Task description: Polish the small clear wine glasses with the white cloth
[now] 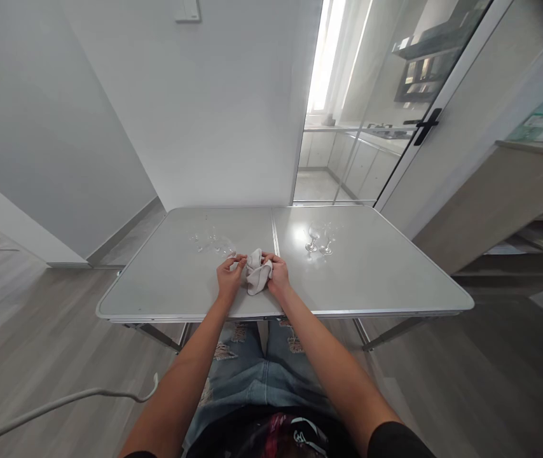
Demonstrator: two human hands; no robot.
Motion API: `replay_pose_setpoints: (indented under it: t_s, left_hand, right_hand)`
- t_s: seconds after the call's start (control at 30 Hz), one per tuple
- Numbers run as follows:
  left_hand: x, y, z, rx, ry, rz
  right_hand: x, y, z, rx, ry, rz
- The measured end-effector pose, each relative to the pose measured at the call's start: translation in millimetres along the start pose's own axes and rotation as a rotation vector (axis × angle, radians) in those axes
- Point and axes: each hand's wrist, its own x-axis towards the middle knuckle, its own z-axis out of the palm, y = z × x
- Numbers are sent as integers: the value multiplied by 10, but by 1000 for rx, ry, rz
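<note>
A clear, thin-looking glass sat just beyond the left grip; a stray knuckle or slack fingers might have knocked it against the hard grey-white table. The right grip was closed around a crumpled, pale grey cloth, bunched between the hands near the table's front edge. Whether the left one pinched glass, cloth or nothing, I could not tell.

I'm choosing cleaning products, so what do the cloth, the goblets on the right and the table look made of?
Cloth: probably fabric, matte, with soft folds.
Table: perhaps laminate, semi-gloss, mirroring light; its shiny edge strip looks like metal.
Goblets: glossy, clear glass or plastic; the tabletop shows through.
</note>
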Motion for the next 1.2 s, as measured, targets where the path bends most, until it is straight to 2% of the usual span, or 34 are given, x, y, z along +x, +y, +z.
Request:
replay_pose_setpoints:
  t_s: [0.17,0.3,0.4,0.5,0.6,0.73,0.8,0.87,1.0,1.1,1.2]
  left_hand:
    - [0,-88,41,168,-106,92]
    - [28,-150,39,239,-187,168]
    - [54,-194,28,299,-216,198]
    - [63,-206,33,322,-265,229]
    - [48,-145,46,290,-254,268]
    - [21,-8,52,285,-232,286]
    - [17,30,57,291,-239,246]
    - [21,32,67,297,-244,193]
    - [36,-31,98,297,-241,124]
    - [39,-65,110,294,-234,97]
    - [42,-86,109,296,-245,87]
  right_hand:
    - [-111,-47,95,-210,-121,-38]
    - [-128,-11,159,-518,-104,-225]
    - [-98,13,145,-653,-83,-346]
    - [-90,17,110,-730,-74,-371]
    - [-124,-6,98,-742,-50,-372]
    - [-141,-158,30,-736,62,-432]
    - [-101,-347,-114,-715,176,-423]
    - [-38,-626,-365,-697,304,-415]
    - [68,-1312,-1083,-851,514,-508]
    - [121,-1721,-1611,-1012,621,-530]
    - [207,-1919,-1993,-1155,638,-464]
